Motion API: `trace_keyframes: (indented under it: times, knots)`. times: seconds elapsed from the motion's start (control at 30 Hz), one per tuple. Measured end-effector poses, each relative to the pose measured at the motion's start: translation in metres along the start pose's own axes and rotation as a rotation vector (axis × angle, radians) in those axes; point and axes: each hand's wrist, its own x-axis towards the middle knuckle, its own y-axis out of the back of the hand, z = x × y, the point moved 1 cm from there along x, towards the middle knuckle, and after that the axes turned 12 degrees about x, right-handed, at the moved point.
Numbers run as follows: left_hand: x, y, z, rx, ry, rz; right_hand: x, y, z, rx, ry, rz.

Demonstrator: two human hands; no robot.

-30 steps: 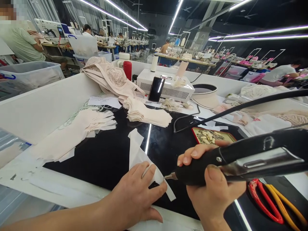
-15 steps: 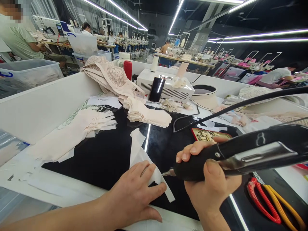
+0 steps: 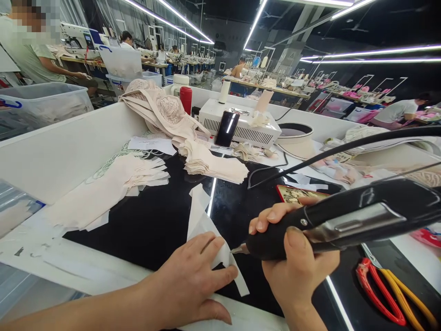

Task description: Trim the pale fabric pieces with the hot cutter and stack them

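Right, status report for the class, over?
Left hand on long white cloth-like strip; right hand gripping black handheld tool, tip at strip's edge; red-and-orange-handled scissors off right, not blocking.

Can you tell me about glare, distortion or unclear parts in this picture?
Head view: ceiling lights glare, and bright stripes reflect in the black tabletop and phone; the black tool shines. Head view: the wide lens seems to stretch the edges. Head view: one person is partly hidden by a blocky patch; far workers look soft.

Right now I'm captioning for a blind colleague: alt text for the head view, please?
The left hand rests on white fabric over a glossy black worktop; the right hand holds a black tool, metal tip at the fabric. Scissors lie at right.
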Motion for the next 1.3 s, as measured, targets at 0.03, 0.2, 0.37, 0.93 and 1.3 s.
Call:
trace_keyframes:
  times: [0.03, 0.2, 0.37, 0.93, 1.3]
  knots:
    - [-0.002, 0.001, -0.001, -0.007, -0.008, 0.005, -0.002, 0.0, -0.001, -0.002, 0.003, -0.004]
    - [-0.007, 0.009, -0.006, -0.063, -0.033, -0.005, -0.011, -0.001, -0.006, -0.005, -0.004, -0.018]
    - [-0.007, 0.011, -0.009, -0.114, -0.027, -0.016, -0.011, -0.001, -0.006, 0.004, -0.016, -0.03]
    - [-0.009, 0.006, -0.009, -0.146, -0.023, -0.002, 0.004, -0.008, 0.007, 0.028, 0.036, 0.003]
    - [-0.008, 0.006, -0.015, -0.194, -0.035, -0.03, 0.0, -0.008, 0.005, 0.006, 0.004, 0.001]
